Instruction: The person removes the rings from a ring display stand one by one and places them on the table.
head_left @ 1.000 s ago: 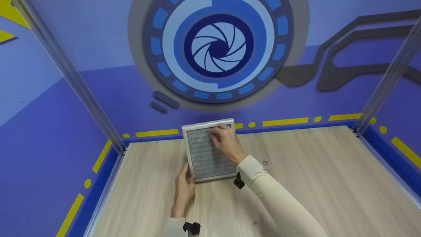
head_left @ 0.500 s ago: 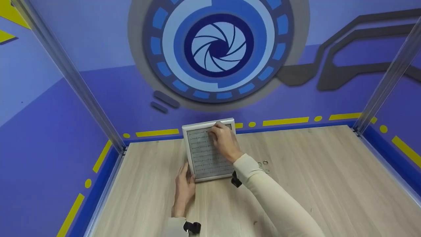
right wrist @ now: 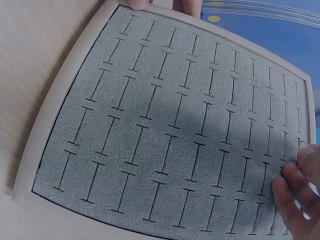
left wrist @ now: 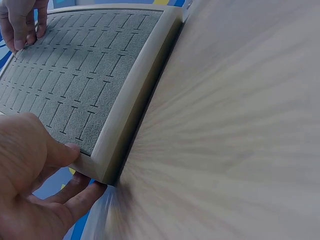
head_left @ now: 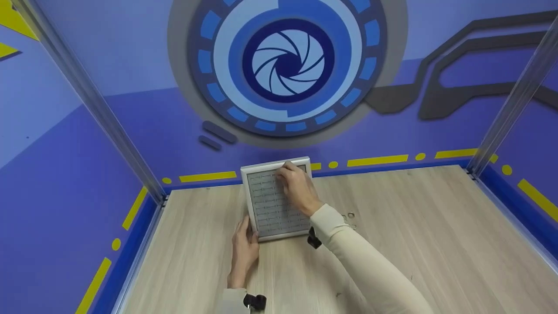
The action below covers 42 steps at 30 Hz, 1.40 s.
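Observation:
A ring display board (head_left: 267, 218) with a pale frame and grey slotted padding stands tilted against the back wall. My left hand (head_left: 244, 250) grips its lower left corner; in the left wrist view the thumb (left wrist: 67, 152) lies on the frame front and the other fingers are behind the edge. My right hand (head_left: 301, 187) is at the upper part of the padding, pinching a thin ring (right wrist: 301, 144) at a slot, as the right wrist view shows. Most of that ring is hidden by the fingertips.
Several small rings (head_left: 351, 215) lie on the wooden table (head_left: 414, 235) right of the board, partly behind the right sleeve (head_left: 362, 257). Blue printed panels (head_left: 130, 131) enclose the back and sides. Small dark specks mark the table near the front.
My right hand has moved slightly left over the padding and then stayed nearly still. More of the rings on the table show beside the sleeve. The left hand keeps its hold.

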{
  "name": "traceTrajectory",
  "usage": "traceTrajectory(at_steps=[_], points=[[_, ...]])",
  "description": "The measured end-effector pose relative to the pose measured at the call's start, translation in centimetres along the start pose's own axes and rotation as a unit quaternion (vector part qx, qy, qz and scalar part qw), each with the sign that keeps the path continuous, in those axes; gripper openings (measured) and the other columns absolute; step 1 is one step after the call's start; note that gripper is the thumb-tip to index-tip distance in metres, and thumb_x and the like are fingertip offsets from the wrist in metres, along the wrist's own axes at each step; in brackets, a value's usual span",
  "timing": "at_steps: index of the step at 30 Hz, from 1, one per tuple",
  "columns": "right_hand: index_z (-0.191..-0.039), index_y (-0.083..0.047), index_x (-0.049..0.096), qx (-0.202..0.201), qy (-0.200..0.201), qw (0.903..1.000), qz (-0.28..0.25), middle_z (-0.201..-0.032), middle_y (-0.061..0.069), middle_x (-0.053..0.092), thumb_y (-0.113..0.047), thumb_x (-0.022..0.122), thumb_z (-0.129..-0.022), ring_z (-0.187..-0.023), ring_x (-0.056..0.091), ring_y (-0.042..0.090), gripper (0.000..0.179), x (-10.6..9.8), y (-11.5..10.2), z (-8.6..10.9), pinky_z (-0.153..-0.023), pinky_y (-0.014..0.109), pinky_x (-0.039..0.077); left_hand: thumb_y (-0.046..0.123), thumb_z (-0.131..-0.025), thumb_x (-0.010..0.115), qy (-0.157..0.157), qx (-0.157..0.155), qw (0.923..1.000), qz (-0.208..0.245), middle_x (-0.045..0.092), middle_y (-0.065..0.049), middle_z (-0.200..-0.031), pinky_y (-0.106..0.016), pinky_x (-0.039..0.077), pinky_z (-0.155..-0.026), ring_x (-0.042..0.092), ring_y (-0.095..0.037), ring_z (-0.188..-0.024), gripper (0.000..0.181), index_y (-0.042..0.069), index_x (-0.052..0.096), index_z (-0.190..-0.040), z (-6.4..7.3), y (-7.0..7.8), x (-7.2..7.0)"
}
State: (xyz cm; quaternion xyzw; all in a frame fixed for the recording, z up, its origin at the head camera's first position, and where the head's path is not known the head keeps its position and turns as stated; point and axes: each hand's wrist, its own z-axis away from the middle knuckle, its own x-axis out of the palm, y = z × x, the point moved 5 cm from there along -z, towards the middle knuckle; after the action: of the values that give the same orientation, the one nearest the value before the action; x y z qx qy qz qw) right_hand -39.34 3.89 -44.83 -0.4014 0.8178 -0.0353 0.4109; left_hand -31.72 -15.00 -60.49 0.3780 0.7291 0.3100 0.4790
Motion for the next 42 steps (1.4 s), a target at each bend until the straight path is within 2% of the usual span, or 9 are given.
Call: traceTrajectory(at_steps=[3, 10, 19, 27, 35, 42], points=[[-0.101, -0.005, 0.078, 0.001, -0.007, 1.0, -0.004, -0.101, 0.007, 0.068, 0.003, 0.066, -0.103, -0.091, 0.072, 0.02, 0.014, -0.1, 0.1, 0.2, -0.078, 0.034, 0.067, -0.014, -0.098, 0.062, -0.004, -0.005, 1.0, 0.004, 0.047, -0.034, -0.157, -0.055, 0.042, -0.124, 0.046, -0.049, -0.148, 0.061, -0.014, 0.04, -0.156, 0.0, -0.1, 0.0], [-0.106, -0.005, 0.079, -0.001, -0.013, 0.9999, -0.009, -0.104, 0.004, 0.067, 0.003, 0.068, -0.102, -0.093, 0.071, 0.018, 0.015, -0.2, 0.1, 0.6, -0.081, 0.031, 0.066, -0.016, -0.097, 0.061, 0.0, 0.008, 1.0, 0.005, 0.046, -0.036, -0.156, -0.058, 0.042, -0.124, 0.045, -0.052, -0.148, 0.06, -0.017, 0.04, -0.154, 0.0, -0.2, -0.1], [-0.107, -0.004, 0.077, -0.011, -0.012, 0.9996, -0.023, -0.105, 0.008, 0.067, 0.004, 0.064, -0.104, -0.093, 0.069, 0.02, 0.016, -0.7, 0.5, 1.1, -0.081, 0.032, 0.065, -0.014, -0.099, 0.06, -0.006, -0.011, 0.9999, 0.001, 0.046, -0.034, -0.157, -0.055, 0.041, -0.125, 0.045, -0.05, -0.149, 0.06, -0.016, 0.04, -0.155, 0.2, -0.1, 0.1], [-0.1, -0.002, 0.078, -0.048, 0.028, 0.9975, -0.043, -0.101, 0.01, 0.07, 0.008, 0.068, -0.1, -0.088, 0.072, 0.025, 0.014, -3.3, 1.2, 2.3, -0.075, 0.036, 0.066, -0.012, -0.099, 0.061, -0.002, 0.0, 1.0, -0.004, 0.044, -0.038, -0.158, -0.061, 0.036, -0.127, 0.041, -0.053, -0.15, 0.058, -0.017, 0.04, -0.154, 0.1, 0.0, -0.1], [-0.096, 0.0, 0.08, -0.071, 0.032, 0.9958, -0.049, -0.093, 0.012, 0.071, 0.009, 0.074, -0.095, -0.079, 0.067, 0.022, 0.011, -5.8, 2.8, 4.0, -0.064, 0.032, 0.061, -0.009, -0.102, 0.062, -0.011, -0.019, 0.9998, 0.004, 0.042, -0.035, -0.161, -0.056, 0.036, -0.129, 0.04, -0.05, -0.152, 0.06, -0.015, 0.039, -0.157, 0.2, -0.1, -0.3], [-0.092, -0.003, 0.078, -0.08, 0.03, 0.9959, -0.031, -0.091, 0.008, 0.069, 0.009, 0.076, -0.093, -0.076, 0.068, 0.019, 0.012, -8.0, 4.3, 6.0, -0.063, 0.029, 0.062, -0.01, -0.102, 0.06, -0.016, -0.03, 0.9993, 0.017, 0.039, -0.035, -0.163, -0.054, 0.039, -0.126, 0.038, -0.05, -0.153, 0.061, -0.013, 0.037, -0.158, 0.2, 0.1, -0.2]])
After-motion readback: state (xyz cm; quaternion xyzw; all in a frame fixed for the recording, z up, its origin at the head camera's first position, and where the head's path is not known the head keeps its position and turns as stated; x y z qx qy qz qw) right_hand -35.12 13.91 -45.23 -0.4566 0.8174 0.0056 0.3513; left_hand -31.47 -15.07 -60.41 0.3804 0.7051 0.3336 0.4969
